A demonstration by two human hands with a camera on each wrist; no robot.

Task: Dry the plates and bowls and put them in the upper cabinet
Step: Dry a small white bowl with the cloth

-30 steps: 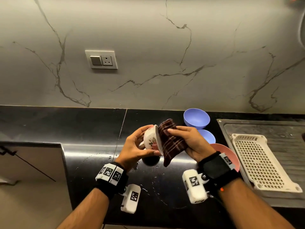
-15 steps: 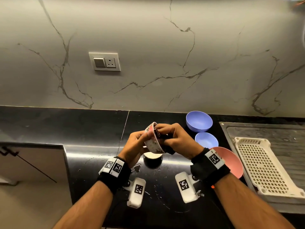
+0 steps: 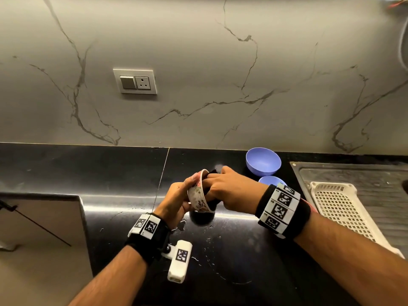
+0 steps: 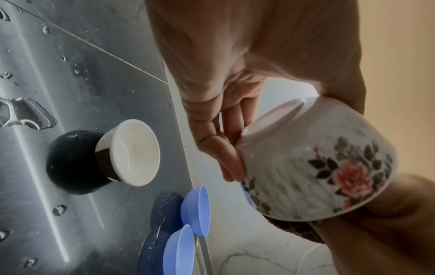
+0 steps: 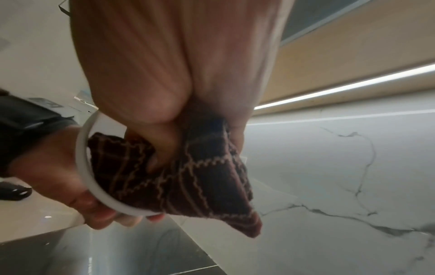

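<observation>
My left hand (image 3: 176, 197) grips a small white bowl with a rose pattern (image 3: 198, 199) (image 4: 315, 167) above the black counter, its mouth turned to the right. My right hand (image 3: 229, 191) holds a dark brown checked cloth (image 5: 183, 178) stuffed inside the bowl (image 5: 84, 167); in the head view only a dark edge of the cloth (image 3: 213, 172) shows. Another white bowl (image 4: 134, 152) sits upside down on the wet counter just below the hands. Two blue bowls (image 3: 262, 161) (image 3: 270, 180) stand behind my right hand.
Water drops (image 3: 212, 244) lie on the black counter (image 3: 110, 173). A white perforated tray (image 3: 344, 208) rests on the steel drainboard (image 3: 353, 173) at the right. A pink bowl edge (image 3: 312, 208) peeks past my right wrist. A wall socket (image 3: 135, 81) is on the marble backsplash.
The cloth, draped outside the bowl a second ago, is now pushed inside it by my right hand. The bowl has turned in my left hand and both hands have shifted slightly right.
</observation>
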